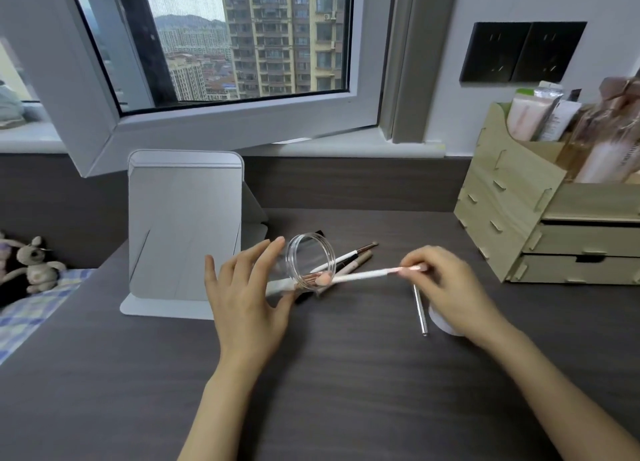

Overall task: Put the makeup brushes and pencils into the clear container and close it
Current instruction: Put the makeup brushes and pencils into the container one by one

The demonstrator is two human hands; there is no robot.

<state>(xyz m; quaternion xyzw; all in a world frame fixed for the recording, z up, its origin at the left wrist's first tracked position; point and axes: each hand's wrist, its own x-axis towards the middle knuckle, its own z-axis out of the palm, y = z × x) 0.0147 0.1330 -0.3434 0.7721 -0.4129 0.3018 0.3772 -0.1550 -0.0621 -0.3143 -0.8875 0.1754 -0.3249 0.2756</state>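
Note:
The clear container (309, 256) lies tilted on its side on the dark desk, its round mouth facing right. My left hand (247, 289) steadies it from the left between thumb and fingers. My right hand (446, 280) pinches a white makeup brush (367, 274) by its handle end, with the pink tip at the container's mouth. Other brush tips show inside the container. A white brush with a brown tip (349, 254) and a beige pencil (360, 261) lie just behind it. A silver pencil (420, 310) rests on the desk below my right hand. A white lid (441, 323) peeks out under my right wrist.
A standing white mirror (183, 225) is at the left back of the desk. A wooden organizer (540, 218) with drawers and cosmetic tubes stands at the right. Behind the mirror an open window sash (207, 121) leans inward. Plush toys (34, 263) sit on a bed at the far left.

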